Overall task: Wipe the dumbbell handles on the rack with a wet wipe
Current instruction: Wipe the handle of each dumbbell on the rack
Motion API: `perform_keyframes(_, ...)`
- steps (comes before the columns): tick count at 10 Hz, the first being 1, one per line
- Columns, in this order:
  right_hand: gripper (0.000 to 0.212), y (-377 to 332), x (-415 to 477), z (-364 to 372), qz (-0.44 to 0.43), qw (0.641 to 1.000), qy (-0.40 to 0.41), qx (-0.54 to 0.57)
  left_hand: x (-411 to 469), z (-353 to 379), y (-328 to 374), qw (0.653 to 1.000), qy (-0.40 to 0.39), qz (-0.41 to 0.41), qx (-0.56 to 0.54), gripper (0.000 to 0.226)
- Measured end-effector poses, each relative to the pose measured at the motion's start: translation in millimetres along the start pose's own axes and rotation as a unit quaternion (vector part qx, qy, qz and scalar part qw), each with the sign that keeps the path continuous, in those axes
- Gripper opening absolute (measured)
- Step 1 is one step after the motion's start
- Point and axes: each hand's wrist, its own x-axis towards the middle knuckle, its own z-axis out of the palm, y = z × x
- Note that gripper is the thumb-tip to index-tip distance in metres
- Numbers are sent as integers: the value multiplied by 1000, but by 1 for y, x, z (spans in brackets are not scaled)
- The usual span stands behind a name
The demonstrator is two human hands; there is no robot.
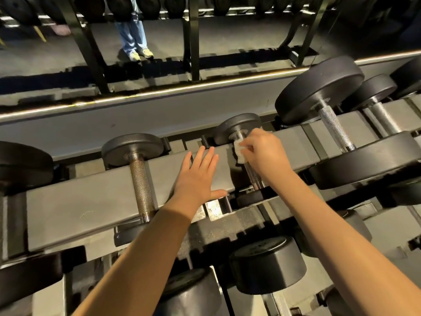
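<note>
My right hand [264, 153] pinches a crumpled white wet wipe [239, 153] against the far end of a small dumbbell's knurled handle [253, 173], close to its round back head [237, 127]. My left hand [197, 176] lies flat with straight fingers on the grey rack beam [91, 201], just left of that dumbbell. To the left another dumbbell shows a brownish knurled handle [141, 185]. On the right a larger dumbbell has a bright steel handle [335, 127].
The rack's lower tier holds black dumbbell heads [267, 264] under my forearms. More big dumbbells sit at the far right [373, 92] and far left [22, 165]. A mirror behind the rack reflects a standing person's legs [133, 35] and another rack.
</note>
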Motion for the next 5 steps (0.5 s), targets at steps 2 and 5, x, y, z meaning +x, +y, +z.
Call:
perform_keyframes(2,17,9,-30,-11,15,995,-91,45,1,1,0,1000,3,1,-2,100)
perform_keyframes(5,16,5,-29,-14,101,984,-143,31,0,1,-1,1000,1,0,-1,100)
